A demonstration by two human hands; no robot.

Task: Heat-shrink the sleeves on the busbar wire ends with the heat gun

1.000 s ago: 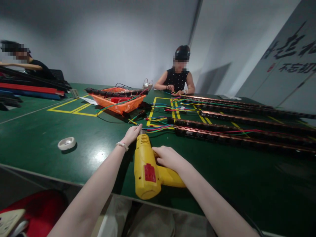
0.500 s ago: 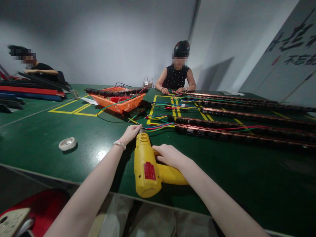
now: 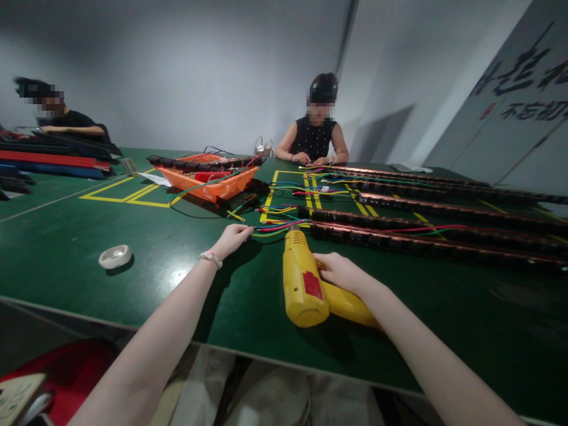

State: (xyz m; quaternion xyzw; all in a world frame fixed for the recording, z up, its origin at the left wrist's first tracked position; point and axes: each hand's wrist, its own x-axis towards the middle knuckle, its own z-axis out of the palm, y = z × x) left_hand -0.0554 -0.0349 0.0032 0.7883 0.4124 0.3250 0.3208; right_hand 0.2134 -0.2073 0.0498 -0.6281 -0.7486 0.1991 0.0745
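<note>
A yellow heat gun with a red label lies on the green table, its nozzle pointing away at a bundle of coloured wires. My right hand is wrapped round the gun's handle. My left hand rests on the table with its fingers pinched on the near ends of the wires, a bracelet on its wrist. The wires run into long dark copper-edged bars that stretch away to the right.
A white tape roll lies at the left. An orange tray with parts stands behind the wires. A person sits across the table; another sits far left behind stacked red and black rails. Yellow lines mark the tabletop.
My right hand has slid the heat gun to the right, away from my left hand. My left hand has stayed by the wire ends.
</note>
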